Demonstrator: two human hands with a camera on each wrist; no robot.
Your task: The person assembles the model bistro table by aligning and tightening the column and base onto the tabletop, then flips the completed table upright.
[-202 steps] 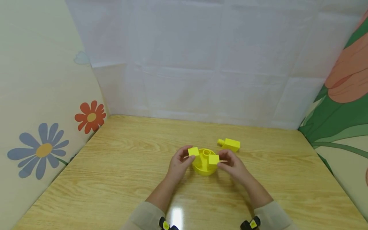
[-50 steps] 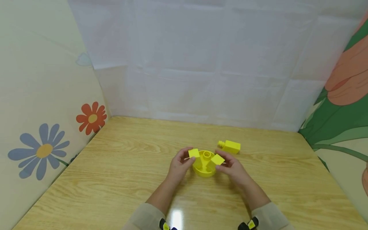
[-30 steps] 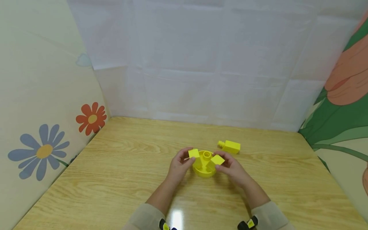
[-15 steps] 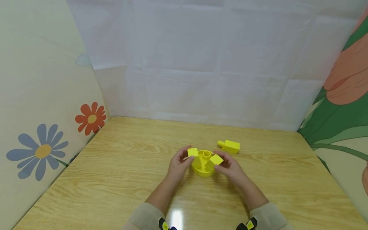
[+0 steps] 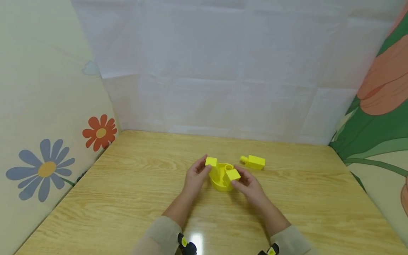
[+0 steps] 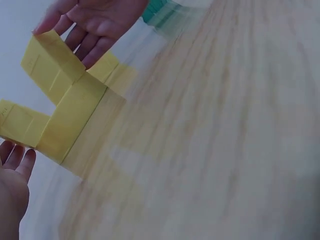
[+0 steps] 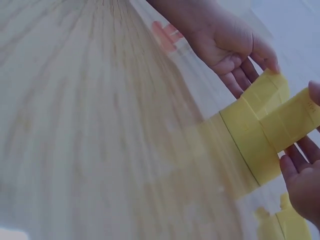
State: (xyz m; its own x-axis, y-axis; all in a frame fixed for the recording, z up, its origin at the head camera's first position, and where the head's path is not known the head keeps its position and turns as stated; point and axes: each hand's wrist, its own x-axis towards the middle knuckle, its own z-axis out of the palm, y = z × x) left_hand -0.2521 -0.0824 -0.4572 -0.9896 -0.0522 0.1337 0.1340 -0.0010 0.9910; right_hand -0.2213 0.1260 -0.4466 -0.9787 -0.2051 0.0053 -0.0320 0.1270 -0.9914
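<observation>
A round yellow base [image 5: 222, 186] stands on the table, with a ring socket [image 5: 228, 167] showing at its back. Two square yellow blocks rise from it. My left hand [image 5: 193, 180] grips the left block [image 5: 211, 162] between thumb and fingers, also seen in the left wrist view, where the left hand [image 6: 14, 192] is at lower left. On the other side, my right hand [image 5: 250, 186] pinches the right block [image 5: 233, 175], whose top is turned askew. The blocks' lower ends are hidden inside the base. In the right wrist view, the right hand [image 7: 306, 187] holds that block's side.
Behind the right hand, a similar yellow block with a threaded neck [image 5: 256, 162] lies on its side on the wooden table [image 5: 143, 184]. A white cloth [image 5: 204, 81] hangs at the back, with flowered panels on both sides.
Since the first frame, the right block has turned askew. In the last half second, the base, both blocks and both hands have shifted slightly left and away from me.
</observation>
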